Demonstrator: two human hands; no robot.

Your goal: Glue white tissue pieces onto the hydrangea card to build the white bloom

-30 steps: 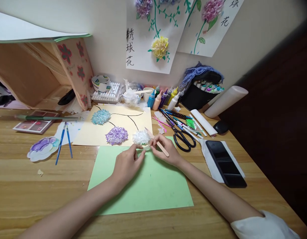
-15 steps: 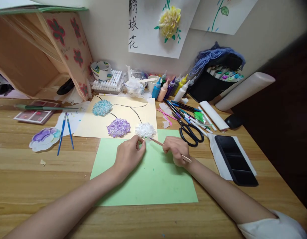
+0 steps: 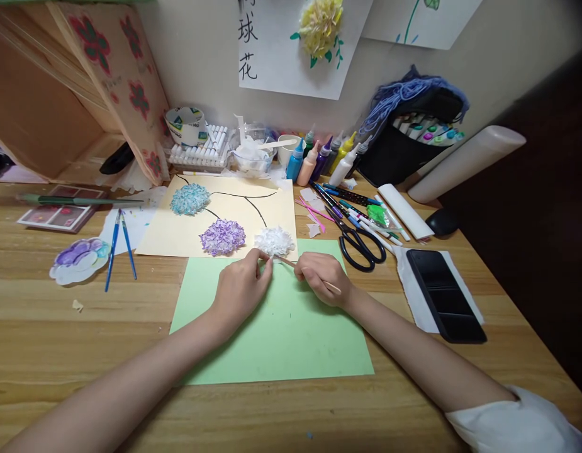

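Observation:
A white paper flower (image 3: pixel 274 241) rests at the lower right of a cream sheet (image 3: pixel 165 242), beside a purple flower (image 3: pixel 222 237) and a blue one (image 3: pixel 190 199); thin dark stems are drawn there. Just below the white flower, my left hand (image 3: pixel 241 283) has thumb and forefinger pinched together. Whatever is between those fingertips is too small to make out. My right hand (image 3: pixel 324 277) grips a slim wooden stick (image 3: pixel 332 287), its tip close to the left fingertips. Both hands are over a green sheet (image 3: pixel 276 346).
Black scissors (image 3: pixel 361 248), pens and a phone (image 3: pixel 446 296) lie to the right. Paint bottles (image 3: pixel 295 160) and a bowl of white scraps (image 3: pixel 253 154) stand at the back. Leftward are two blue brushes (image 3: pixel 112 251), a paint palette (image 3: pixel 78 261) and a box.
My right hand with the stick has shifted left, bringing its tip nearer my left fingertips. My left hand stays pinched below the white flower. The view has tilted slightly downward.

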